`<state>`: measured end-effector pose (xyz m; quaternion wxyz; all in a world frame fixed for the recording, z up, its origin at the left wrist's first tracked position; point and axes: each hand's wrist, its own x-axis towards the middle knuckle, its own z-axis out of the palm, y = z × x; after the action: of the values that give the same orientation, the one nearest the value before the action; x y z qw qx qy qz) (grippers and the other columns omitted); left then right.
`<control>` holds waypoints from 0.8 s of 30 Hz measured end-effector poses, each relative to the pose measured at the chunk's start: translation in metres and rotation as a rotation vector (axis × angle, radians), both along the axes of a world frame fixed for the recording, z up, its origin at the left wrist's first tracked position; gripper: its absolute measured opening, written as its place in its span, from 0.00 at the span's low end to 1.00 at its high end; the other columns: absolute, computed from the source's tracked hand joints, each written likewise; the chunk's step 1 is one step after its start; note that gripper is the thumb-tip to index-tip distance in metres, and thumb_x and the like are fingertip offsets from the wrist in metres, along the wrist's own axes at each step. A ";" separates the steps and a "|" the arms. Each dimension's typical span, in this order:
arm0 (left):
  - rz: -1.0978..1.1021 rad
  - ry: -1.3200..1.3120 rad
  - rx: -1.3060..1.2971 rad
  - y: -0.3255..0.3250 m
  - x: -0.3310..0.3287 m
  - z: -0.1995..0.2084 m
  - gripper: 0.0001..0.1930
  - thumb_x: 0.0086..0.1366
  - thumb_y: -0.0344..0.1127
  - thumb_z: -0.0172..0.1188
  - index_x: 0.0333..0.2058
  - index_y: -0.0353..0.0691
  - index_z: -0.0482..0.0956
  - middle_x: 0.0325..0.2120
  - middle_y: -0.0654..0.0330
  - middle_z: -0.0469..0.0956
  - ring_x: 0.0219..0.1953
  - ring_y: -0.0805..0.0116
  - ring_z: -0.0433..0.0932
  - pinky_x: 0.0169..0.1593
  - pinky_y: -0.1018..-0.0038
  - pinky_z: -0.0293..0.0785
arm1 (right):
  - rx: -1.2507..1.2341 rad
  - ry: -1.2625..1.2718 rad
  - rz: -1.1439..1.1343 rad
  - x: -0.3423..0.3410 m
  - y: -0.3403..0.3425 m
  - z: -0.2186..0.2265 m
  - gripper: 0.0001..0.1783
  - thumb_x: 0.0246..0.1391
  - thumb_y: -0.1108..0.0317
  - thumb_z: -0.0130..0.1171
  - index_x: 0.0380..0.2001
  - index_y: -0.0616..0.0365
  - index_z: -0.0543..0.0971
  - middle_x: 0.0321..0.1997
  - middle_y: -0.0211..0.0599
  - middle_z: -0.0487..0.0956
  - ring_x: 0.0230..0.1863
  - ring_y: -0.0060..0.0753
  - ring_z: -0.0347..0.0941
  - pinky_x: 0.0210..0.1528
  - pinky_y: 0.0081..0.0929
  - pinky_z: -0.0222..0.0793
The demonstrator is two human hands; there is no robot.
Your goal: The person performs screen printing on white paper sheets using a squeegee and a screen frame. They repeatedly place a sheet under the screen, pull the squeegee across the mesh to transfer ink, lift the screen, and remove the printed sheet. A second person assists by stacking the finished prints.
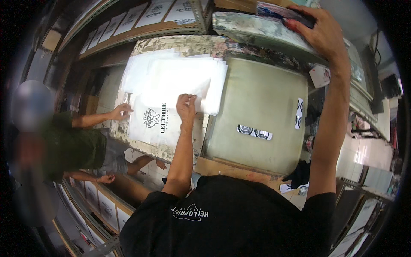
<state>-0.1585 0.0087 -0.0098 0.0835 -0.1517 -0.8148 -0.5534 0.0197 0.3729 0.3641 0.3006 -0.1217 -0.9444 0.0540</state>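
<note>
My left hand (pixel 186 106) is above the white sheets, fingers pinched together; whatever they may hold is hidden. Beneath and beside it lies a white printed sheet (pixel 141 122) with a black winged emblem and lettering. Beyond spreads an overlapping pile of plain white sheets (pixel 180 70), bright under the light. Up at the far right, my right hand (pixel 314 30) is curled round a dark, ink-smeared block (pixel 280 13) above a stained ledge (pixel 257 28). Reddish stains mark its fingertips. To the right of the sheets stands a flat, greenish screen panel (pixel 261 94) with two printed strips on it.
A co-worker's hand (pixel 122 112) reaches the sheet's left edge; that person's sleeve (pixel 64 124) is dark green. Another person's hand (pixel 106 178) hangs lower left. Racks with white printed sheets (pixel 154 13) stand at far left and lower left. A wooden rail (pixel 239 168) borders the panel's near side.
</note>
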 end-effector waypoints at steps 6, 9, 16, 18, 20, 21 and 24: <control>-0.660 0.066 -0.316 0.033 0.039 0.072 0.11 0.58 0.37 0.69 0.40 0.44 0.88 0.50 0.54 0.80 0.54 0.52 0.75 0.57 0.59 0.70 | -0.048 -0.011 -0.084 0.000 -0.015 0.010 0.27 0.43 0.45 0.71 0.40 0.54 0.86 0.38 0.48 0.85 0.40 0.48 0.82 0.46 0.36 0.75; -0.672 0.288 -0.765 0.057 0.074 0.060 0.20 0.63 0.47 0.63 0.53 0.54 0.82 0.65 0.56 0.67 0.69 0.47 0.59 0.68 0.43 0.51 | -0.028 0.006 -0.043 0.002 -0.006 0.005 0.29 0.43 0.42 0.70 0.41 0.54 0.86 0.39 0.48 0.85 0.42 0.48 0.81 0.47 0.38 0.74; -0.994 0.397 -0.699 0.151 0.118 0.003 0.26 0.65 0.54 0.56 0.62 0.62 0.72 0.71 0.61 0.54 0.73 0.46 0.46 0.70 0.35 0.35 | 0.004 -0.021 -0.106 0.004 -0.004 0.004 0.33 0.44 0.36 0.66 0.43 0.53 0.85 0.41 0.46 0.85 0.45 0.49 0.80 0.49 0.39 0.74; -1.017 0.409 -0.712 0.164 0.127 -0.005 0.26 0.66 0.54 0.55 0.62 0.62 0.72 0.72 0.61 0.53 0.74 0.46 0.45 0.70 0.34 0.34 | -0.076 -0.040 -0.027 -0.009 -0.004 -0.001 0.34 0.44 0.36 0.66 0.43 0.54 0.85 0.41 0.46 0.85 0.44 0.48 0.80 0.49 0.39 0.74; -1.099 0.439 -0.708 0.182 0.142 -0.003 0.26 0.66 0.55 0.54 0.63 0.63 0.71 0.72 0.62 0.52 0.74 0.47 0.44 0.70 0.34 0.34 | -0.050 -0.058 -0.069 -0.001 -0.008 0.007 0.33 0.45 0.37 0.67 0.43 0.53 0.85 0.41 0.45 0.85 0.43 0.47 0.81 0.48 0.38 0.74; -1.134 0.447 -0.715 0.188 0.150 -0.001 0.26 0.67 0.55 0.54 0.63 0.63 0.70 0.72 0.62 0.52 0.74 0.47 0.44 0.70 0.34 0.34 | -0.036 -0.067 -0.089 0.003 -0.010 0.011 0.33 0.45 0.37 0.67 0.43 0.53 0.85 0.41 0.45 0.85 0.43 0.46 0.81 0.48 0.37 0.75; -1.153 0.452 -0.763 0.184 0.161 -0.001 0.27 0.67 0.55 0.53 0.64 0.62 0.69 0.72 0.61 0.51 0.74 0.48 0.42 0.70 0.34 0.32 | -0.132 -0.057 -0.040 0.000 -0.010 0.008 0.32 0.45 0.39 0.68 0.44 0.53 0.85 0.41 0.44 0.85 0.43 0.45 0.81 0.47 0.36 0.75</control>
<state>0.0030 0.1924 -0.0105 -0.1139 -0.6860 -0.7045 -0.1420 0.0201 0.3624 0.3717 0.2659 -0.1617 -0.9444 0.1066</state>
